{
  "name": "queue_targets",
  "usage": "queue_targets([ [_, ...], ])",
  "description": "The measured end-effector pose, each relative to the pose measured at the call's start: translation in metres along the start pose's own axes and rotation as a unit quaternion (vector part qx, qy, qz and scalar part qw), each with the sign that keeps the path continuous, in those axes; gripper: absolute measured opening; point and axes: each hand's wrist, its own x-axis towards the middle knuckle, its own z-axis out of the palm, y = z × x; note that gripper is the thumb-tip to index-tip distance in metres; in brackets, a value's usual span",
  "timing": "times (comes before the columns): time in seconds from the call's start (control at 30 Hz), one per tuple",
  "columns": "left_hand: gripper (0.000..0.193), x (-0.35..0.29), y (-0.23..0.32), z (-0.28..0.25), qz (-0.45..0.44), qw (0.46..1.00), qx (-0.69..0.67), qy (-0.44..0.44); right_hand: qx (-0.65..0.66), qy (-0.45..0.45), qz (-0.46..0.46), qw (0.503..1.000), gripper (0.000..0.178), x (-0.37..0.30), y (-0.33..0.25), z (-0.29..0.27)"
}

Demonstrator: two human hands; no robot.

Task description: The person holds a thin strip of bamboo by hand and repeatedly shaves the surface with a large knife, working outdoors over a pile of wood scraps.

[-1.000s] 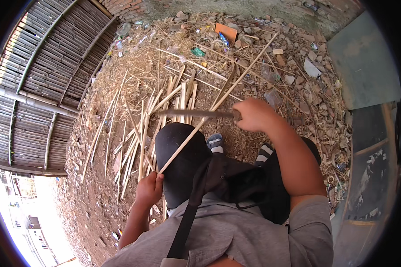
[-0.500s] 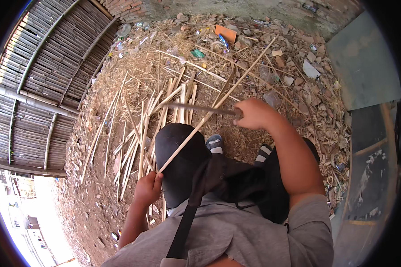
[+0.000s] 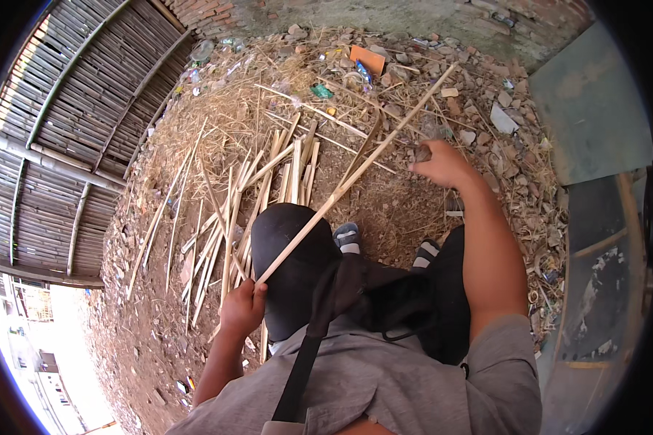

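My left hand [image 3: 244,307] is closed round the lower end of a long pale bamboo strip [image 3: 297,243], which slants across my dark-clad left knee [image 3: 283,221] toward the far right. My bent right hand [image 3: 446,165] is raised to the right of the strip, apart from it. Its fingers are curled round the dark handle of a knife [image 3: 421,153]; the blade can hardly be made out now. A darker curved strip [image 3: 370,141] lies close beside the held one. Beyond my knee, several split bamboo strips [image 3: 296,170] lie in a loose pile.
A slatted bamboo wall [image 3: 72,123] stands at left, a brick wall [image 3: 326,16] at the far side. Grey panels [image 3: 591,109] lean at right. Rubble, dry straw, an orange piece [image 3: 368,58] and plastic litter cover the ground. My sandalled feet [image 3: 348,238] are below.
My right hand has moved right and slightly away, taking the knife off the bamboo strip, where its blade lay across before. The left hand keeps its grip in nearly the same place.
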Motion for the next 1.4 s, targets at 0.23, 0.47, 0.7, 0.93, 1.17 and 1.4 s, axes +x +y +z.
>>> queue_targets([
  [0.23,0.046,0.002,-0.005,-0.001,0.009,1.0,-0.002,-0.012,-0.128,-0.267,-0.124,0.947,0.043,-0.021,-0.055,0.02],
  [0.47,0.042,0.002,-0.011,0.015,0.0,0.999,-0.034,0.027,0.058,-0.075,0.041,0.995,0.052,0.01,0.002,-0.003],
  [0.7,0.046,0.004,0.0,-0.008,-0.006,0.999,-0.028,-0.033,-0.148,-0.264,-0.103,0.947,0.038,-0.026,-0.055,0.024],
  [0.93,0.042,0.008,-0.01,0.006,-0.001,0.999,-0.031,-0.043,-0.075,-0.175,-0.071,0.979,0.044,0.002,-0.028,0.01],
  [1.17,0.042,0.009,-0.005,-0.001,0.023,0.997,-0.029,-0.062,-0.065,-0.198,-0.048,0.977,0.044,-0.013,-0.037,0.016],
  [1.4,0.042,0.006,-0.012,0.005,0.027,0.998,-0.028,-0.041,-0.05,-0.244,-0.067,0.966,0.045,-0.002,-0.022,0.011],
])
